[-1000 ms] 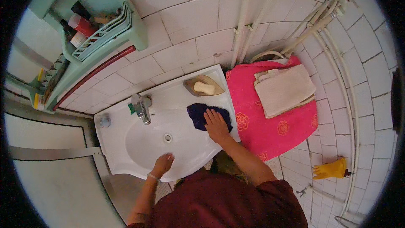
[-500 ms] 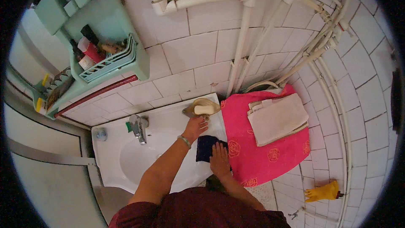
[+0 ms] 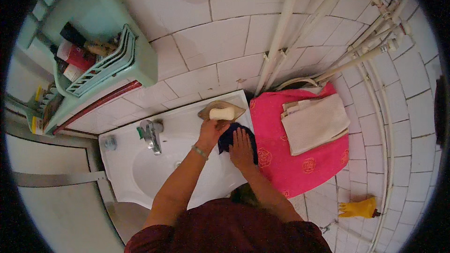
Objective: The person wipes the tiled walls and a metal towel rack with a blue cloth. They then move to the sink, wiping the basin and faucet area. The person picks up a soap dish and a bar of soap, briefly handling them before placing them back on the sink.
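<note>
A cream bar of soap (image 3: 221, 114) rests in a brownish leaf-shaped soap dish (image 3: 238, 111) at the back right of the white washbasin (image 3: 124, 143). My left hand (image 3: 211, 133) is at the dish's near edge, its fingers bent against it; their tips are partly hidden. Just to the right, my right hand (image 3: 241, 149) lies flat with fingers extended on a dark blue cloth (image 3: 227, 140). The cloth is spread on the basin's right ledge, its far edge close to the dish and my left fingers.
A chrome tap (image 3: 151, 136) stands left of the soap dish. On the right, a pink cover (image 3: 281, 173) bears a folded pale cloth (image 3: 315, 124). A green shelf (image 3: 145, 61) juts from the wall at upper left. One yellow glove (image 3: 358, 207) hangs lower right.
My right hand has pushed the blue cloth away from me, up toward the soap dish. My left fingers have bent in at the dish's near edge. The view has shifted slightly.
</note>
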A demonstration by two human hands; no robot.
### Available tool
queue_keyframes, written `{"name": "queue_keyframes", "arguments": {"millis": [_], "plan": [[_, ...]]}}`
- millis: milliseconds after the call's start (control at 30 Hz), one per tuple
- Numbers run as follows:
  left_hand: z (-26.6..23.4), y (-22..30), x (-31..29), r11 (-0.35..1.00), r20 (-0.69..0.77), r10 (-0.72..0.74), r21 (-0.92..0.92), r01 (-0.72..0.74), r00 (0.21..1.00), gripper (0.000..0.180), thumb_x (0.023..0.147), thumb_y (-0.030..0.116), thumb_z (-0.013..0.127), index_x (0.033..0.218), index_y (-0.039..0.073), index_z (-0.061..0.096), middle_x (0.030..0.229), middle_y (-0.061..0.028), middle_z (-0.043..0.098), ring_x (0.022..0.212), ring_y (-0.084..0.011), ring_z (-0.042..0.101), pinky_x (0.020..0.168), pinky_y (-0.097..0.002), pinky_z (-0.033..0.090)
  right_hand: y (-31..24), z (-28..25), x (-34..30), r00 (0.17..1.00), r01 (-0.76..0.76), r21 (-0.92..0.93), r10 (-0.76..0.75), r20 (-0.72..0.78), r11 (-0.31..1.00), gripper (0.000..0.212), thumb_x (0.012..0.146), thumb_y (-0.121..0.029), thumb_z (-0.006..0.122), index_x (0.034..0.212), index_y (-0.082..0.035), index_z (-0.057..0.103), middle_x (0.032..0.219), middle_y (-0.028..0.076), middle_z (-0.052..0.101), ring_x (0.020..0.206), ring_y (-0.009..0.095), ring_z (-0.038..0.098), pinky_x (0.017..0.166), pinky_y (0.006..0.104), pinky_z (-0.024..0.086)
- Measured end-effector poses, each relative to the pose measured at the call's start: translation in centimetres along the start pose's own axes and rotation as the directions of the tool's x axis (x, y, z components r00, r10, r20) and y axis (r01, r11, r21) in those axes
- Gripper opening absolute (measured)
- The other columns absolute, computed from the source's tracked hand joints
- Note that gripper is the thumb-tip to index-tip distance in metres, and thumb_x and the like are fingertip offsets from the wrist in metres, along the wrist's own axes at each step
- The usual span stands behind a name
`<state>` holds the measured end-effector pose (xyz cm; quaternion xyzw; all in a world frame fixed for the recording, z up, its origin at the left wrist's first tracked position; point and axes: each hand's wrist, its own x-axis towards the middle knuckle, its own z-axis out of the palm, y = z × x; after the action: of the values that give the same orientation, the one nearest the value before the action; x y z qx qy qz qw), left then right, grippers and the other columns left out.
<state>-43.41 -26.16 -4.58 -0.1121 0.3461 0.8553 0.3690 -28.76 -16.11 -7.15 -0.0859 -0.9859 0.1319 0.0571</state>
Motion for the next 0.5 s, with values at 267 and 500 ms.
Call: {"name": "queue_keyframes", "arguments": {"millis": [267, 500], "plan": [[-6.7, 4.9, -7.9, 0.996, -0.295, 0.067, 0.083, -0.044, 0.953, 0.038, 0.086, 0.005, 0.047, 0.124, 0.001, 0.047, 0.115, -0.0148, 0.059, 0.103, -0.0288, 0.061, 0.089, -0.0426, 0.053, -0.8, 0.9, 5.7, 0.998, 0.013, 0.029, -0.011, -0.059, 1.0, 0.061, 0.086, -0.022, 0.057, 0.136, 0.007, 0.037, 0.146, 0.024, 0.03, 0.137, 0.037, 0.026, 0.114, 0.045, 0.019], [-12.4, 6.3, -8.9, 0.962, -0.258, 0.172, 0.25, -0.106, 0.951, 0.047, 0.082, 0.0, 0.04, 0.128, 0.004, 0.043, 0.118, -0.0138, 0.057, 0.102, -0.0263, 0.062, 0.083, -0.0391, 0.058, -0.7, 2.2, 8.5, 0.996, 0.058, -0.04, -0.061, -0.072, 0.998, 0.063, 0.087, -0.026, 0.056, 0.135, 0.008, 0.037, 0.145, 0.027, 0.029, 0.137, 0.039, 0.024, 0.114, 0.0457, 0.018]]}}
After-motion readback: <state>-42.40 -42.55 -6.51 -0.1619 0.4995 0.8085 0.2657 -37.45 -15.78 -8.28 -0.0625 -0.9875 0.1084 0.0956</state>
